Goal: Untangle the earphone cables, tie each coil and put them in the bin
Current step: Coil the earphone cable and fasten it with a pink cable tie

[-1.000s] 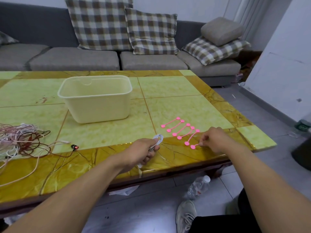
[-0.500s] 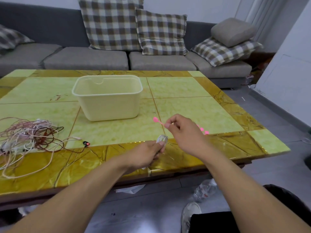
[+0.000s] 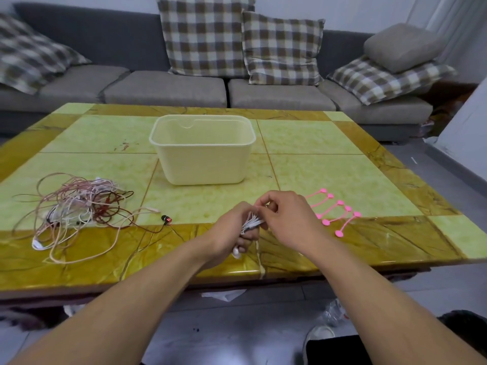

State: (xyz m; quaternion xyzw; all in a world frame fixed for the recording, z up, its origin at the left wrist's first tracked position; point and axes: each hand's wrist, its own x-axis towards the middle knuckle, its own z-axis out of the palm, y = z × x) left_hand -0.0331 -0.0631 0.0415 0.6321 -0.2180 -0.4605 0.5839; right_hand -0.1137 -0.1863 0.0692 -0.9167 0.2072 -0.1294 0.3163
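Note:
My left hand (image 3: 232,229) grips a coiled white earphone cable (image 3: 251,223) above the table's front edge; an earbud hangs below the fist. My right hand (image 3: 287,216) has come against the coil, its fingers curled at the coil's top; the pink tie it carried is hidden between the fingers. Several pink ties (image 3: 333,210) lie on the table just right of my hands. A tangle of pink, white and red earphone cables (image 3: 79,206) lies at the left. The cream bin (image 3: 201,148) stands behind my hands, with nothing visible inside.
The yellow-green marble table (image 3: 342,175) ends close to my body. A red earbud (image 3: 166,219) lies between the tangle and my hands. A grey sofa with checked cushions (image 3: 205,35) runs behind. A plastic bottle (image 3: 336,309) and a shoe are on the floor.
My right hand picked a pink tie from the row, carried it left and now meets the coil in my left hand. The view shifted left.

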